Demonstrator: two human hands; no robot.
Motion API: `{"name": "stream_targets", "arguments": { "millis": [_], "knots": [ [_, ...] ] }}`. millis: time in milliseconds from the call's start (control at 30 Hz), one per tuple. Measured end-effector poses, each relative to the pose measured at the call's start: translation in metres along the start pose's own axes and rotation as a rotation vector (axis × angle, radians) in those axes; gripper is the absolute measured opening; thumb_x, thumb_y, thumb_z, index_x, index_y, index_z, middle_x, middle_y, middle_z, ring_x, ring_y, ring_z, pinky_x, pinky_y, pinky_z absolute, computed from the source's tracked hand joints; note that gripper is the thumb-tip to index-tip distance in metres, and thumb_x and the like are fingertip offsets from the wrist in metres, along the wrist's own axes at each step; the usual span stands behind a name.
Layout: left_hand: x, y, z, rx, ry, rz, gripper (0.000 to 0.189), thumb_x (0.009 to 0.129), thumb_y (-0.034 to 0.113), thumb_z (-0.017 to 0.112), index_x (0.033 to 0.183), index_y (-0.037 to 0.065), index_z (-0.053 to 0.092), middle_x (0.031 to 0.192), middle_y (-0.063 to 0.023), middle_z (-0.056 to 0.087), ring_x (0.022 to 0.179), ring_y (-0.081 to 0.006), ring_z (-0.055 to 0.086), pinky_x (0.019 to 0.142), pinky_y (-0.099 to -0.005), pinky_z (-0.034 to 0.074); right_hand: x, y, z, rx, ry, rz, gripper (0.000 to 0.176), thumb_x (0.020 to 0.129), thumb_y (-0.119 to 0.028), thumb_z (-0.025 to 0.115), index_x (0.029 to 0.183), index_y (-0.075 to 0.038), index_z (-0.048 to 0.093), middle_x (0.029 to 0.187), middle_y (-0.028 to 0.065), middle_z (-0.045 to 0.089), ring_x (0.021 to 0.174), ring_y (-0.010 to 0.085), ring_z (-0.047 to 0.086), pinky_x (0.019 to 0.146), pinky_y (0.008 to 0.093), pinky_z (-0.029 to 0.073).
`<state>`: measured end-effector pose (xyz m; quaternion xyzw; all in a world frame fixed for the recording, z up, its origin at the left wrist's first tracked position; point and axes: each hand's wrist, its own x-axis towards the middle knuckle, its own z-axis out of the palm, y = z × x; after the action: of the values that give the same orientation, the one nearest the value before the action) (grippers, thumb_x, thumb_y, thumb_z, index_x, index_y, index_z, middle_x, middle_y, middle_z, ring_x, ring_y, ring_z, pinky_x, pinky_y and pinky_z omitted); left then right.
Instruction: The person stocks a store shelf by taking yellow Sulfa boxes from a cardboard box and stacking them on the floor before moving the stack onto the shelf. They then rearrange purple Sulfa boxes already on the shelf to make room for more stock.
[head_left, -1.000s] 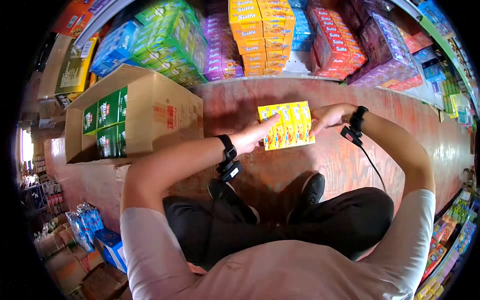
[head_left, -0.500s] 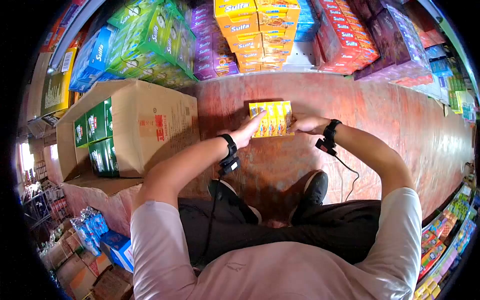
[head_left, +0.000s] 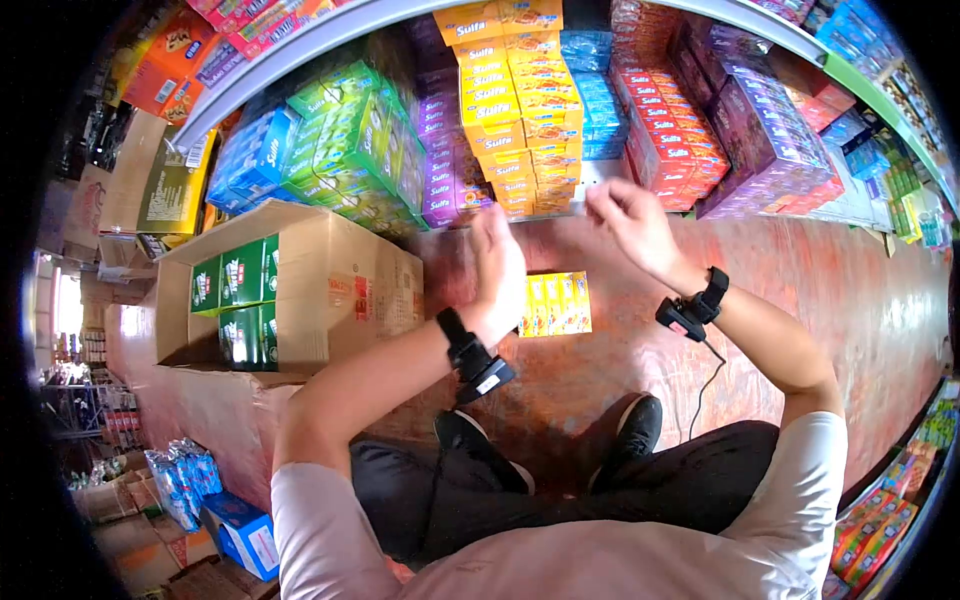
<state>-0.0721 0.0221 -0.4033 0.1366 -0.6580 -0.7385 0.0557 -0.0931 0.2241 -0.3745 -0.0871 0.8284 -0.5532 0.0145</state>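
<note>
A yellow pack of several small boxes [head_left: 556, 304] lies on the reddish floor between and below my hands, with neither hand holding it. My left hand [head_left: 495, 270] is raised just left of it, palm turned inward and fingers stretched toward the shelf, slightly blurred. Up and to the right, my right hand [head_left: 637, 228] hangs in the air with its fingers partly bent and apart, nothing in them. Both hands are near the base of a tall stack of orange-yellow Sulfa boxes [head_left: 520, 125] on the bottom shelf.
An opened cardboard carton [head_left: 345, 290] with green boxes [head_left: 245, 275] inside stands at the left. Green [head_left: 350, 140], purple [head_left: 445, 160], blue [head_left: 600, 115] and red Sulfa boxes [head_left: 665, 130] line the shelf. A metal shelf edge [head_left: 270, 70] arches above them.
Both hands have let go of the yellow pack and moved up toward the shelf, apart from each other. The pack stays on the floor. My view has tilted up, showing more shelf.
</note>
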Motion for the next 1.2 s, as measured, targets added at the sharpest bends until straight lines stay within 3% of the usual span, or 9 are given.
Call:
{"name": "stream_targets", "arguments": {
  "millis": [67,133,233,467,500,633,733,1000,1200],
  "knots": [
    [0.003,0.04,-0.002,-0.079,0.046,0.038,0.045,0.104,0.038,0.036,0.122,-0.001,0.049,0.123,-0.0101,0.052,0.115,-0.0182,0.047,0.101,-0.0357,0.035,0.018,-0.027,-0.004,0.051,0.271,-0.224,0.027,0.097,-0.026,0.059,0.099,0.001,0.064,0.089,0.0069,0.065,0.082,0.0124,0.06,0.074,0.0291,0.048],
    [0.022,0.064,-0.004,-0.281,-0.087,-0.074,0.05,0.103,0.044,0.038,0.133,0.004,0.045,0.131,-0.0044,0.051,0.121,-0.0163,0.045,0.106,-0.0332,0.031,0.047,-0.033,-0.01,-0.079,0.365,-0.385,0.036,0.097,-0.031,0.058,0.115,0.0,0.061,0.106,0.0123,0.065,0.097,0.0188,0.062,0.086,0.0321,0.048],
    [0.044,0.103,0.006,-0.296,-0.239,-0.074,0.05,0.103,0.045,0.035,0.132,0.005,0.048,0.131,-0.0045,0.054,0.124,-0.0167,0.046,0.108,-0.0339,0.032,0.084,-0.04,-0.009,0.074,0.167,-0.225,0.059,0.1,-0.045,0.045,0.138,0.0,0.046,0.134,0.0195,0.055,0.122,0.0284,0.055,0.102,0.0346,0.041],
    [0.085,0.096,0.011,-0.385,-0.534,0.023,0.042,0.106,0.035,0.033,0.132,0.004,0.046,0.131,-0.0078,0.056,0.119,-0.0189,0.054,0.104,-0.0364,0.039,0.095,-0.048,-0.005,0.175,-0.048,-0.171,0.057,0.102,-0.044,0.038,0.149,-0.012,0.032,0.143,0.0143,0.049,0.132,0.0253,0.045,0.109,0.0324,0.033],
    [0.084,0.096,0.013,-0.399,-0.551,0.026,0.041,0.106,0.033,0.033,0.132,0.004,0.045,0.131,-0.0081,0.056,0.12,-0.0189,0.054,0.104,-0.0364,0.039,0.09,-0.057,-0.01,0.231,-0.119,-0.116,0.062,0.104,-0.04,0.038,0.15,0.0,0.026,0.151,0.0139,0.036,0.14,0.0199,0.031,0.115,0.0304,0.022],
    [0.074,0.103,0.011,-0.394,-0.577,0.039,0.039,0.106,0.031,0.032,0.133,0.004,0.043,0.133,-0.0092,0.054,0.121,-0.0194,0.053,0.105,-0.0367,0.039,0.07,-0.072,-0.013,0.262,-0.127,-0.09,0.063,0.104,-0.04,0.038,0.151,-0.002,0.023,0.154,0.0121,0.032,0.142,0.0197,0.028,0.116,0.0303,0.02],
    [0.072,0.105,0.009,-0.378,-0.571,0.046,0.04,0.106,0.03,0.032,0.135,0.004,0.041,0.134,-0.0096,0.053,0.122,-0.0193,0.052,0.105,-0.0367,0.038,0.067,-0.07,-0.004,0.326,-0.053,-0.123,0.056,0.103,-0.034,0.039,0.151,-0.01,0.026,0.144,0.0115,0.047,0.132,0.0195,0.043,0.11,0.0312,0.031],
    [0.056,0.111,0.008,-0.354,-0.451,-0.03,0.043,0.106,0.03,0.031,0.134,0.001,0.046,0.134,-0.0092,0.055,0.125,-0.0196,0.05,0.108,-0.0361,0.035,0.059,-0.084,0.002,0.501,-0.036,-0.046,0.05,0.102,-0.021,0.04,0.15,-0.008,0.03,0.137,0.0096,0.053,0.119,0.0145,0.053,0.1,0.0279,0.04],
    [0.035,0.107,0.004,-0.254,-0.427,0.024,0.042,0.105,0.027,0.033,0.141,0.006,0.036,0.134,-0.0087,0.052,0.123,-0.0171,0.049,0.106,-0.0351,0.035,0.038,-0.089,0.003,0.584,-0.034,0.014,0.049,0.101,-0.015,0.043,0.148,-0.004,0.033,0.135,0.0106,0.055,0.117,0.0141,0.054,0.099,0.0278,0.041]
  ]
}}
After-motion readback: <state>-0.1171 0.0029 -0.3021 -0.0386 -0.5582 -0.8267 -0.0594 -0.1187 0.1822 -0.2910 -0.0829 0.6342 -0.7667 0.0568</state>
